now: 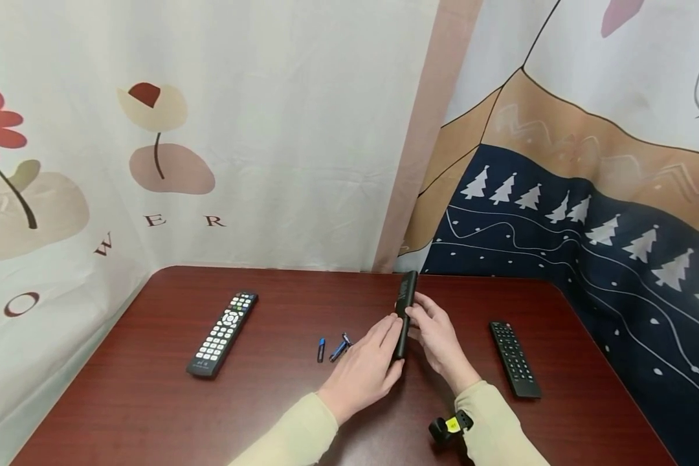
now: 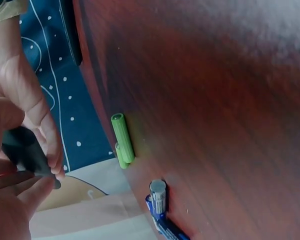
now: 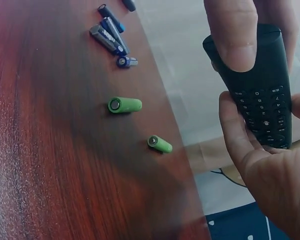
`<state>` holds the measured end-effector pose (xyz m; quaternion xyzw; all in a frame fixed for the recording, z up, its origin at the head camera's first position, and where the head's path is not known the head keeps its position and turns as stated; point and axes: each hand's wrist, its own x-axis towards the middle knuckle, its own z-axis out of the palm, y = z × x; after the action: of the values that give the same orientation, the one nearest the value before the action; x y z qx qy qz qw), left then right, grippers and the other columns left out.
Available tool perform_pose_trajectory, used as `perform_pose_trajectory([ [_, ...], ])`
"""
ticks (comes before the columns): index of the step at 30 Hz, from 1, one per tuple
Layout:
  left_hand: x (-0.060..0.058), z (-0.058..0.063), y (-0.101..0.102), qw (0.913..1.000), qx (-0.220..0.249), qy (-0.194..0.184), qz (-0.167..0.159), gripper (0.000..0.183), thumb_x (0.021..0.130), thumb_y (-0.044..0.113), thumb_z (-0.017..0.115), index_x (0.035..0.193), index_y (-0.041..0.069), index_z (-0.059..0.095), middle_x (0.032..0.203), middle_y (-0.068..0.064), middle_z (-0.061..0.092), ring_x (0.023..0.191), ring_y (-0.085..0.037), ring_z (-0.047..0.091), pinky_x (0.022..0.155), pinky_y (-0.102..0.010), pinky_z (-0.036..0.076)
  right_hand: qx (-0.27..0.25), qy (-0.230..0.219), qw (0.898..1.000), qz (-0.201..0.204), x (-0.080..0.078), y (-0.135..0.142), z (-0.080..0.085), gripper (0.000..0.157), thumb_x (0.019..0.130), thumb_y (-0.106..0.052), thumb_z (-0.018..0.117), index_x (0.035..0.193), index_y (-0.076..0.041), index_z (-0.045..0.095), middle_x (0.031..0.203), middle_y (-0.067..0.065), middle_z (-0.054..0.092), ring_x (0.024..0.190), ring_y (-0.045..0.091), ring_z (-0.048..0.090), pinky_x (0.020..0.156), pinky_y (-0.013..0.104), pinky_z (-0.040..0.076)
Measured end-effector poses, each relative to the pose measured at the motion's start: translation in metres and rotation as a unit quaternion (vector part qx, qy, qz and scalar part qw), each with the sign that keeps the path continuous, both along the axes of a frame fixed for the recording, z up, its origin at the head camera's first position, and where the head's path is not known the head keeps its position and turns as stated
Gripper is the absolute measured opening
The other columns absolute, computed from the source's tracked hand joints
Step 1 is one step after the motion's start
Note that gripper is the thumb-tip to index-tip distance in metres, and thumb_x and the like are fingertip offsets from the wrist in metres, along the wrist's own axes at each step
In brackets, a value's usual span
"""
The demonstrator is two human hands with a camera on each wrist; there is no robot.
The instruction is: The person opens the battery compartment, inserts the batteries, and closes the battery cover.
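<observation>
Both hands hold a black remote control (image 1: 406,310), tilted up on its edge above the table. My left hand (image 1: 369,362) grips its lower part; in the right wrist view the left thumb (image 3: 238,52) lies across the button face near the end, with other fingers behind. Further up, my right hand (image 1: 437,336) holds the remote's side between thumb and fingers. Beside the left hand lie several blue batteries (image 1: 321,350). Green batteries (image 3: 125,105) show on the table in both wrist views; from the head view they are hidden.
A dark remote control with white buttons (image 1: 224,333) lies at the left of the brown table (image 1: 279,414). Another black remote control (image 1: 514,359) lies at the right. Printed curtains (image 1: 303,129) hang behind the table's back edge. A black strapped device (image 1: 451,427) sits at the right wrist.
</observation>
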<state>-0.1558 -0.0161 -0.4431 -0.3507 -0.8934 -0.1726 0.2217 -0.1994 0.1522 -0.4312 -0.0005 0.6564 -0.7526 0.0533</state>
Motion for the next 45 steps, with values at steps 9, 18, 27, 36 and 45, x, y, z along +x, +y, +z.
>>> perform_pose_trajectory([
  [9,0.004,0.000,0.005,0.9991,-0.006,0.041,-0.002,0.062,0.086,0.016,0.065,0.140,-0.005,0.043,0.146,-0.022,0.042,0.135,-0.027,0.045,0.096,-0.026,0.049,-0.007,-0.020,1.000,-0.022,0.001,-0.004,0.003,0.049,0.102,-0.025,0.045,0.147,-0.010,0.034,0.138,0.027,0.048,0.103,0.015,0.064,0.087,0.026,0.052],
  [18,0.011,0.002,0.011,0.9965,-0.026,0.079,-0.006,0.061,0.084,0.016,0.066,0.138,-0.005,0.046,0.144,-0.022,0.044,0.134,-0.027,0.046,0.092,-0.024,0.051,-0.059,-0.045,0.996,-0.046,0.000,-0.007,0.003,0.061,0.104,-0.046,0.031,0.149,-0.005,0.028,0.128,0.022,0.046,0.107,0.022,0.053,0.084,0.023,0.051],
  [27,0.015,0.001,0.014,0.9928,-0.054,0.106,0.011,0.061,0.085,0.017,0.067,0.137,-0.005,0.047,0.144,-0.021,0.045,0.134,-0.026,0.046,0.092,-0.023,0.051,-0.171,-0.054,0.983,-0.035,-0.001,-0.012,0.009,0.052,0.105,-0.044,0.028,0.137,-0.005,0.039,0.113,0.012,0.061,0.094,0.021,0.066,0.089,0.035,0.055],
  [36,0.020,0.002,0.016,0.9889,-0.106,0.101,0.028,0.060,0.090,0.016,0.067,0.141,-0.004,0.043,0.147,-0.022,0.041,0.136,-0.029,0.043,0.090,-0.022,0.052,-0.221,-0.065,0.972,-0.038,0.002,-0.017,0.011,0.047,0.106,-0.042,0.030,0.136,-0.008,0.040,0.111,0.011,0.068,0.100,0.027,0.069,0.094,0.044,0.051],
  [45,0.023,-0.002,0.016,0.9870,-0.123,0.102,0.024,0.051,0.095,0.007,0.050,0.143,-0.006,0.039,0.149,-0.025,0.037,0.139,-0.031,0.038,0.093,-0.023,0.050,-0.240,-0.079,0.966,-0.046,0.004,-0.019,0.012,0.043,0.106,-0.041,0.029,0.131,-0.008,0.041,0.101,0.009,0.065,0.085,0.019,0.066,0.092,0.041,0.053],
])
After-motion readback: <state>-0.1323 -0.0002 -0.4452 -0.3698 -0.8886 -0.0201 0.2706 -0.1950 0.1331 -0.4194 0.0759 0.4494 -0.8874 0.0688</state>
